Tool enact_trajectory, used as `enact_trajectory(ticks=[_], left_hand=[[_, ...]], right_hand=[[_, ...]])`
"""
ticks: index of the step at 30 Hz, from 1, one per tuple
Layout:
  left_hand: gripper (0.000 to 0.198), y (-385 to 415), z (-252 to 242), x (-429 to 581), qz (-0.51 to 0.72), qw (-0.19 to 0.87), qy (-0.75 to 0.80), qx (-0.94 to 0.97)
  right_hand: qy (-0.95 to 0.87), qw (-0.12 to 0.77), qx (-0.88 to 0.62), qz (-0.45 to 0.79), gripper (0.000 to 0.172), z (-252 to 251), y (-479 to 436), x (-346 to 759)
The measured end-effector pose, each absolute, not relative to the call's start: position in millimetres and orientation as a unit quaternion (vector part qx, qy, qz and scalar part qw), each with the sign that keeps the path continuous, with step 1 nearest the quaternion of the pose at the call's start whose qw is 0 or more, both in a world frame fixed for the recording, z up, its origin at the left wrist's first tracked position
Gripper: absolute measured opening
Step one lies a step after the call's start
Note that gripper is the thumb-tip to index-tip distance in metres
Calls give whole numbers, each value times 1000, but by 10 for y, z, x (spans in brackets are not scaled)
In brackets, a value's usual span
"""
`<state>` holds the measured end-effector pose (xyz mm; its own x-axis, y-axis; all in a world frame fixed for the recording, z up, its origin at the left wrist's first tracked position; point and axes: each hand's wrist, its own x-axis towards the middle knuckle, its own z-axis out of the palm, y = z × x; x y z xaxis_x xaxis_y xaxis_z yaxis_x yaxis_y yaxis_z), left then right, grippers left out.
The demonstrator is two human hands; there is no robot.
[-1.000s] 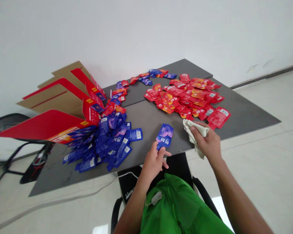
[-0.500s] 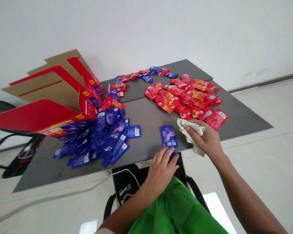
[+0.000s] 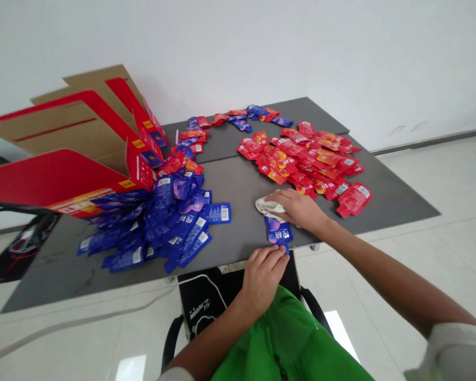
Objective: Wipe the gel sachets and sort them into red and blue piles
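A blue pouch [image 3: 280, 233] lies flat at the table's front edge, its far end covered by a cream cloth [image 3: 270, 206]. My right hand [image 3: 299, 208] is closed over the cloth and presses it onto the pouch. At the near end, the fingers of my left hand [image 3: 262, 275] hold the pouch's narrow tip at the table edge. To the left is a heap of blue pouches [image 3: 182, 222]; a heap of red pouches [image 3: 301, 156] lies beyond my right hand.
An open red cardboard box [image 3: 83, 169] stands on the grey table [image 3: 232, 185] at left. Mixed red and blue pouches [image 3: 238, 117] form a curved line towards the back. A white cable [image 3: 83, 320] runs below the table's front edge.
My right hand has moved left with the cloth, from beside the blue pouch onto its far end. My left hand stays at the near end, shifted slightly down.
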<state>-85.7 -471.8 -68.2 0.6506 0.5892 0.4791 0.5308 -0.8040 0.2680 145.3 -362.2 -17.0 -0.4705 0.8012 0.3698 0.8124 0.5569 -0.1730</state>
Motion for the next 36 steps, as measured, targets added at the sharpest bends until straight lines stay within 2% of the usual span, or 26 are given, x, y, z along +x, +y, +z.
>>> enact_trajectory(ticks=[3, 8, 13, 18, 23, 29, 33, 36], left_hand=[[19, -4692, -670, -836, 286, 58, 311, 905], [20, -4705, -676, -813, 281, 69, 328, 899], [15, -4735, -691, -805, 284, 71, 345, 892], [10, -4726, -713, -817, 304, 89, 335, 887], [7, -4690, -729, -806, 314, 96, 339, 882], [6, -4695, -728, -780, 326, 95, 352, 872], [7, -4711, -716, -770, 329, 87, 355, 871], [7, -4719, -715, -768, 337, 88, 354, 868]], right_hand=[[-830, 199, -519, -40, 34, -25, -3466, 1477], [-821, 286, -493, -40, 41, 162, -3954, 1424], [-886, 200, -419, 14, 34, -8, -4469, 1365], [-867, 213, -450, 20, 38, -219, -4084, 1393], [-830, 183, -526, -28, 34, -89, -3489, 1379], [-787, 300, -537, -35, 41, 148, -3929, 1333], [-845, 236, -481, 14, 41, -16, -4502, 1300], [-844, 227, -485, 30, 38, -203, -4516, 1299]])
